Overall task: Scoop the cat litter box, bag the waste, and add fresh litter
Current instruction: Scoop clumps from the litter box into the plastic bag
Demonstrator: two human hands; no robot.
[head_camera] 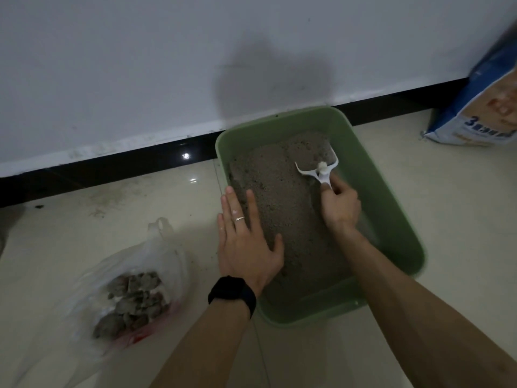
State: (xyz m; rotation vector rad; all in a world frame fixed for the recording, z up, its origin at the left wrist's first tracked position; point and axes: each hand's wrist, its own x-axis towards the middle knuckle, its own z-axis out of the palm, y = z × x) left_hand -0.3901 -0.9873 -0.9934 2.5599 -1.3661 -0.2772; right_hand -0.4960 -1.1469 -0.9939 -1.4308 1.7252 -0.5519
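The litter box (391, 191) sits on the floor (453, 247). Our right grip (340, 208) clamps the scoop (316, 168) in its far right corner. Our left grip (246, 242) lies flat, fingers apart, on its left edge. The waste bag (134, 298) lies to its left.

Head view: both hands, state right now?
Left hand: open, fingers straight, laid over the green litter box's left edge.
Right hand: grip closed round the white scoop's handle.
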